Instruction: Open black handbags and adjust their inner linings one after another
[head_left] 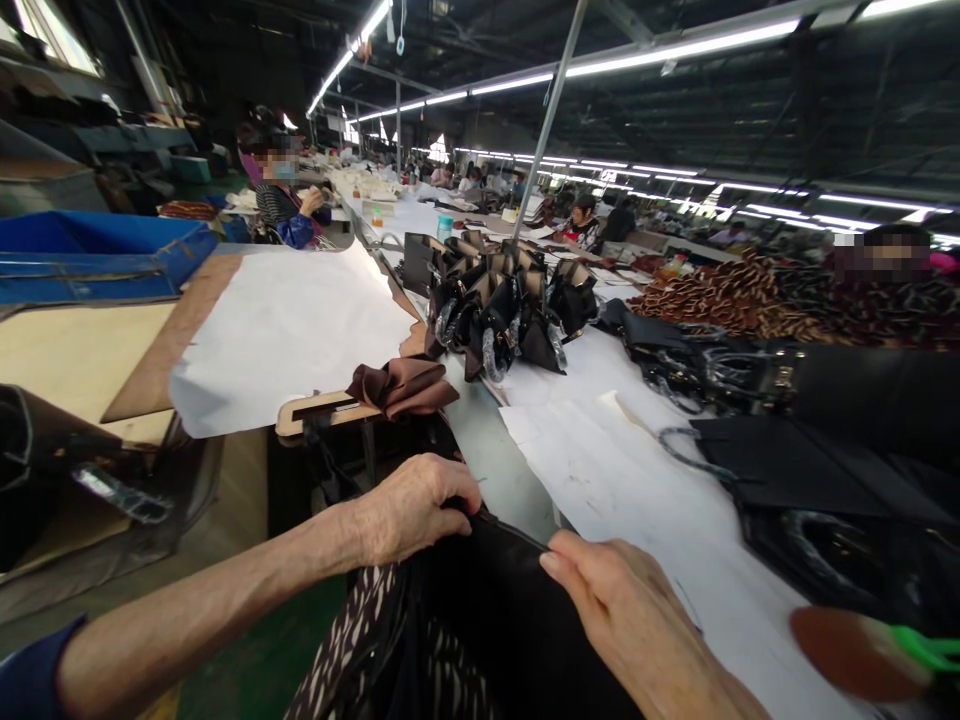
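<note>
A black bag (487, 610) lies in my lap at the bottom middle, against the table's near edge. My left hand (412, 505) is closed, its fingers curled over the bag's top edge on the left. My right hand (622, 605) is closed too, thumb and fingers pinching the same edge on the right. Patterned dark-and-white fabric (352, 640) hangs below the bag.
A long white-papered table (622, 470) runs away from me. On it stand a cluster of black bags (502, 300), black bag parts and handles (750, 400) at right, a brown folded piece (401, 385). A blue bin (97, 255) sits at left. Other people work at far tables.
</note>
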